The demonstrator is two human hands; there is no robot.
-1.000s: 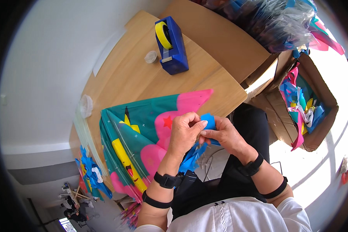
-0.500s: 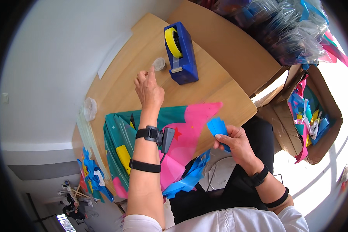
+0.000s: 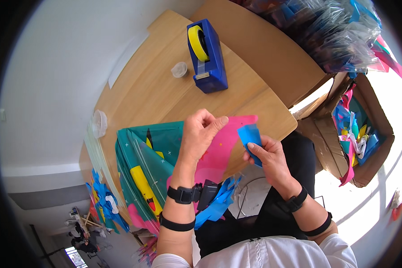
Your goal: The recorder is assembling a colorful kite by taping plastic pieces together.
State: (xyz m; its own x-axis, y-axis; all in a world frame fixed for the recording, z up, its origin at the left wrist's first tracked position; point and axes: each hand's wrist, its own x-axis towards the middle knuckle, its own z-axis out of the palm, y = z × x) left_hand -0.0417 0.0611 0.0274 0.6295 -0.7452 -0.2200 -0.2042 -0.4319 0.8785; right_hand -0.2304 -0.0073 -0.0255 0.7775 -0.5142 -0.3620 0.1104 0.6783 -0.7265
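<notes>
My right hand [image 3: 272, 161] pinches a small stack of flat blue plastic pieces [image 3: 250, 138] between thumb and fingers, beside the table's near right edge. To its left, my left hand [image 3: 201, 134] hovers above the pink part of a printed plastic sheet [image 3: 219, 147]. Its fingers are curled in, with the thumb pointing right toward the blue pieces, and nothing shows in them. Green and pink folded plastic with a yellow figure [image 3: 143, 183] lies under and left of my left forearm. A small round clear tub [image 3: 179, 69] stands beside a blue tape dispenser [image 3: 212, 67] holding a yellow roll.
Wooden table [image 3: 152, 80] against a white wall. Another clear tub [image 3: 100, 123] sits at its left edge, near hanging blue strips [image 3: 105, 196]. At right, an open cardboard box [image 3: 384, 129] holds coloured plastic scraps; clear-bagged items [image 3: 339, 44] are piled above a large carton [image 3: 263, 53].
My left hand has left the small tub and come down and right, toward the blue pieces. My right hand stays near its place, still holding the blue pieces.
</notes>
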